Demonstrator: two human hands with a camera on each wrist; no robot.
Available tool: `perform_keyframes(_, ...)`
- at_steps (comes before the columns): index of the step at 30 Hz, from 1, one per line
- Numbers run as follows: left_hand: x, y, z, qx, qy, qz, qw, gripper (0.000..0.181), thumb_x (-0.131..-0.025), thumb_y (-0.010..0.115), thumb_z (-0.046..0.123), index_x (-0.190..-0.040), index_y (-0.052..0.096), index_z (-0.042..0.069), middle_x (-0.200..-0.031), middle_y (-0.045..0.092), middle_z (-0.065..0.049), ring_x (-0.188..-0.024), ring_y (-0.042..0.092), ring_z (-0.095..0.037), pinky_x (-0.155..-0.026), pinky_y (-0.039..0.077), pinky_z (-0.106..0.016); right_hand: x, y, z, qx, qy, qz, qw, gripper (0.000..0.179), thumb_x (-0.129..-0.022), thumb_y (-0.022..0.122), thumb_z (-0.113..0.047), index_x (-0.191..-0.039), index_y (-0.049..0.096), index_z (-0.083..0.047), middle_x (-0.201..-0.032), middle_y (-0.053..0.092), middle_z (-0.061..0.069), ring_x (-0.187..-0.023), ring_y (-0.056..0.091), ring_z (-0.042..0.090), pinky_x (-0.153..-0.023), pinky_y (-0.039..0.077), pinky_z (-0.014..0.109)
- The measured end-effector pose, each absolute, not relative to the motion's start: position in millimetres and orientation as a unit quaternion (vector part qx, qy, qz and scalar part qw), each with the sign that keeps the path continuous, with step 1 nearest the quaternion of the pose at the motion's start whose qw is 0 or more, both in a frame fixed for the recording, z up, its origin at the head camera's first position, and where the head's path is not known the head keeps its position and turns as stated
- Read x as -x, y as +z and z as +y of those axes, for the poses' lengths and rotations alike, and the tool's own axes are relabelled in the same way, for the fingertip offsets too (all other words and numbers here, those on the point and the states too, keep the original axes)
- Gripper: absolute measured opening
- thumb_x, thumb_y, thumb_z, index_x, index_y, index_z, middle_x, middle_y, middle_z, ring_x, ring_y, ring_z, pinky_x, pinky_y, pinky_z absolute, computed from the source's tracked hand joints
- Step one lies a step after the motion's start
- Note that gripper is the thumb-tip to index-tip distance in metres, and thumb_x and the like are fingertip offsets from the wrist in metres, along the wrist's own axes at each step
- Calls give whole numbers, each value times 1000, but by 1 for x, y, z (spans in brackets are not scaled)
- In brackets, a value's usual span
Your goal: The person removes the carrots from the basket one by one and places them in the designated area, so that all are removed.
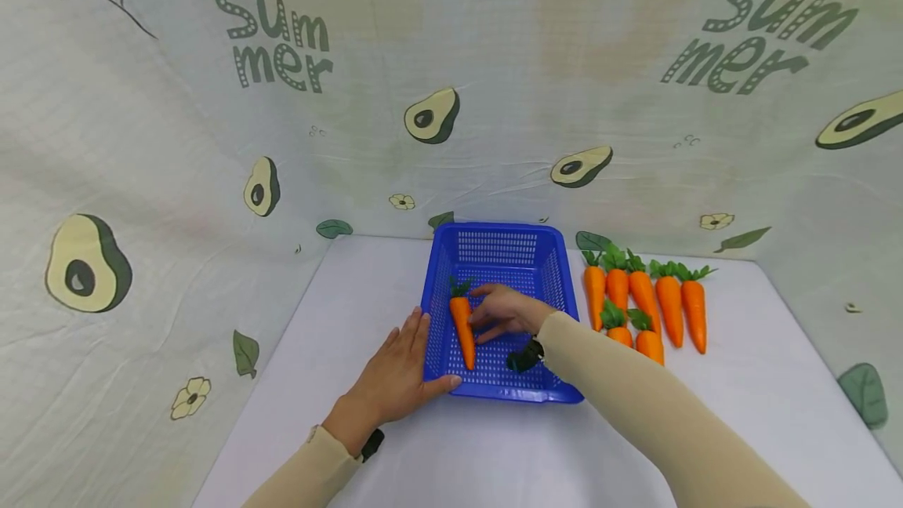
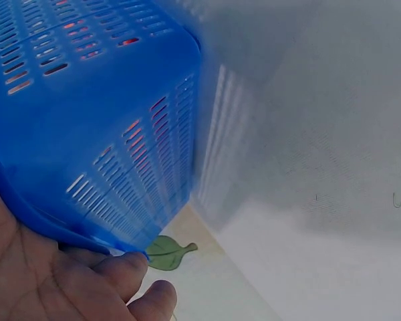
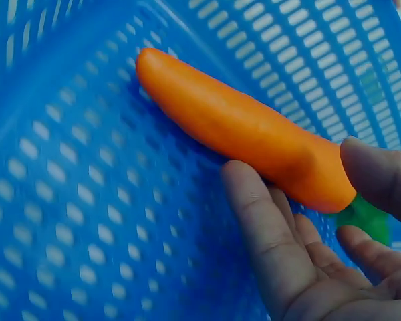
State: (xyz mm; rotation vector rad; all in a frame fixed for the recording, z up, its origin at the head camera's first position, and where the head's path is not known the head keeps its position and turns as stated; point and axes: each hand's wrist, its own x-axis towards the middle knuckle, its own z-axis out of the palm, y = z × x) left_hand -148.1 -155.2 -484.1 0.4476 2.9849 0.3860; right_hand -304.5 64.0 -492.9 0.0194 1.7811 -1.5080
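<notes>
A blue plastic basket [image 1: 504, 393] with slotted walls stands on the white table. One orange toy carrot [image 1: 462, 328] lies inside along its left side, green leaves toward the back. My right hand [image 1: 504, 309] reaches into the basket, its fingers loosely spread around the carrot. In the right wrist view, one fingertip is right at the side of the carrot [image 3: 234, 127], and another digit overlaps its leafy end. My left hand [image 1: 398, 375] lies along the basket's left outer side, fingers straight and thumb at the front corner. The left wrist view shows its fingers at the basket [image 2: 93, 120] rim.
Several more orange carrots [image 1: 694, 312] with green leaves lie on the white table [image 1: 748, 382] to the right of the basket, in two rough rows. A pale cloth [image 1: 494, 45] printed with avocados and leaves hangs behind the table and at its sides.
</notes>
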Motion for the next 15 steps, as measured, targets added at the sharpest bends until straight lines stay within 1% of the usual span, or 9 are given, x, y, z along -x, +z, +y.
perform_keyframes(4, 148, -484, -155, -150, 128, 979, 48, 119, -93, 38, 89, -169, 12, 1, -177, 10, -20, -163, 19, -33, -130, 23, -56, 299, -498, 53, -5, -604, 693, 393, 72, -96, 66, 8, -160, 35, 0, -140, 60, 29, -110, 71, 36, -87, 64, 54)
perform_keyframes(9, 148, -483, -156, -155, 129, 978, 46, 118, -94, 40, 87, -168, 12, 0, -177, 9, -20, -164, 18, -32, -130, 23, -56, 291, -502, 42, 4, -612, 689, 389, 71, -96, 68, 7, -158, 36, 0, -128, 67, 28, -101, 74, 34, -84, 65, 53)
perform_keyframes(12, 148, -483, -156, -156, 131, 978, 45, 117, -94, 40, 86, -168, 11, 0, -177, 9, -20, -164, 18, -32, -130, 23, -56, 288, -503, 38, 7, -615, 689, 383, 67, -95, 69, 5, -154, 38, 1, -122, 67, 27, -96, 75, 34, -83, 65, 53)
perform_keyframes(15, 148, -483, -156, -157, 131, 978, 45, 118, -94, 40, 86, -168, 11, 0, -177, 9, -20, -163, 18, -33, -130, 23, -56, 287, -503, 35, 9, -619, 687, 381, 67, -95, 71, 4, -153, 38, 2, -121, 67, 28, -94, 75, 33, -85, 65, 54)
